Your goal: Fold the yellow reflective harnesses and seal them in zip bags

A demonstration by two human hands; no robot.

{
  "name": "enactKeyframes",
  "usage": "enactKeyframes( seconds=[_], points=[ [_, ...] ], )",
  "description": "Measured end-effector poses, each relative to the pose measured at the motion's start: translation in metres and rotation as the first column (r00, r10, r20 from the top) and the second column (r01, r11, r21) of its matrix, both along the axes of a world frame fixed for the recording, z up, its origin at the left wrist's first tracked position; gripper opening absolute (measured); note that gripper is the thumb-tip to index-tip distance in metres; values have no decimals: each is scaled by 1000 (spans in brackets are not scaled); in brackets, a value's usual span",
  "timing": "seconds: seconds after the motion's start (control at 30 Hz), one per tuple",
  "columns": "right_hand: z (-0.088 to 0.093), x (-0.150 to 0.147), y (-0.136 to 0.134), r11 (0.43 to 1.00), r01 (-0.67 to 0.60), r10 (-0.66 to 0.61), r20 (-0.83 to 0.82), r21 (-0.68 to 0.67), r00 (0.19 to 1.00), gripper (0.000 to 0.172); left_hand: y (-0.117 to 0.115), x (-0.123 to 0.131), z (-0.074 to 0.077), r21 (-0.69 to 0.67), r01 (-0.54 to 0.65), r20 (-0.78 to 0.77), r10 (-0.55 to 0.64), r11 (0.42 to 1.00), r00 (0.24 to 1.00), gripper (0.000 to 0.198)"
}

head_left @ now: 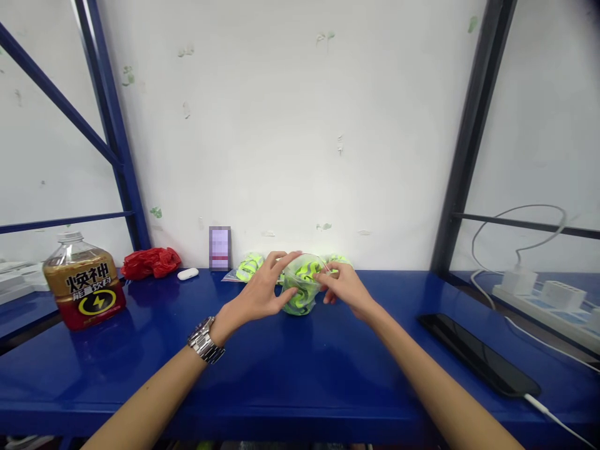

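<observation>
A clear plastic bag (300,303) with crumpled neon-yellow and grey material inside stands upright on the blue table (300,375), between my hands. My left hand (262,289), with a metal watch on the wrist, is at the bag's left side, thumb and fingers spread apart around its edge. On the right, my right hand (343,287) pinches the bag's upper right rim with its fingertips. Behind my left hand lies another neon-yellow bundle (250,267) in plastic, and more neon-yellow material (338,258) shows behind my right hand.
A large drink bottle (87,287), a red plastic bag (150,262), a white case (188,274) and a propped-up phone (220,249) are to the left. At right lie a black phone (478,353) on a cable and a power strip (548,312). A wall rises behind.
</observation>
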State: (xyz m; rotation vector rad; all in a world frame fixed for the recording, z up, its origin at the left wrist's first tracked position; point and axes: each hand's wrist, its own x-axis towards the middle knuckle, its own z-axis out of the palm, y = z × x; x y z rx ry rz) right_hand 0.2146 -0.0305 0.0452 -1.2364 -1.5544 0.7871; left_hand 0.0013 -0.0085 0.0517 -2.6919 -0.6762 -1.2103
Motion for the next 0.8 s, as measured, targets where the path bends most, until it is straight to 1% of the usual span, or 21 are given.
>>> enactKeyframes(
  seconds=[0.07, 0.1, 0.13, 0.17, 0.2, 0.27, 0.33, 0.4, 0.47, 0.57, 0.7, 0.8],
  points=[
    [1, -3, 1, 991, 106, -112, 80, 80, 990, 28, -1, -3, 7, 18, 3, -57, -2, 1000, 998, 44],
    [2, -3, 1, 979, 134, -154, 126, 151, 980, 29, -2, -4, 11, 21, 4, -83, -3, 1000, 997, 33],
    [3, -2, 1, 965, 130, -173, 179, 227, 969, 31, -1, -5, 16, 15, 8, -106, -6, 1000, 994, 25],
    [6, -1, 1, 950, 95, -169, 235, 297, 957, 30, 0, -6, 21, 4, 14, -124, -14, 1000, 992, 20],
    [9, 2, 0, 936, 32, -144, 297, 351, 944, 28, 1, -8, 27, -14, 22, -142, -24, 1000, 990, 18],
    [16, 9, -2, 904, -132, -68, 442, 406, 894, 24, 6, -11, 39, -51, 35, -168, -43, 998, 985, 21],
    [23, 16, -4, 877, -246, -30, 558, 414, 829, 28, 10, -15, 49, -76, 34, -190, -48, 997, 981, 24],
    [28, 19, -6, 872, -273, -34, 608, 405, 793, 33, 13, -17, 55, -83, 36, -216, -54, 996, 975, 26],
    [29, 18, -8, 886, -250, -59, 630, 390, 774, 38, 14, -18, 57, -75, 45, -239, -62, 996, 969, 27],
    [27, 11, -9, 899, -231, -95, 682, 371, 726, 42, 15, -16, 56, -61, 50, -246, -63, 997, 967, 25],
    [23, 3, -3, 906, -223, -121, 725, 360, 678, 50, 15, -12, 52, -48, 21, -220, -31, 999, 975, 21],
    [26, -1, 3, 925, -182, -150, 761, 334, 632, 55, 13, -9, 50, -59, 25, -190, -36, 998, 981, 19]
  ],
)
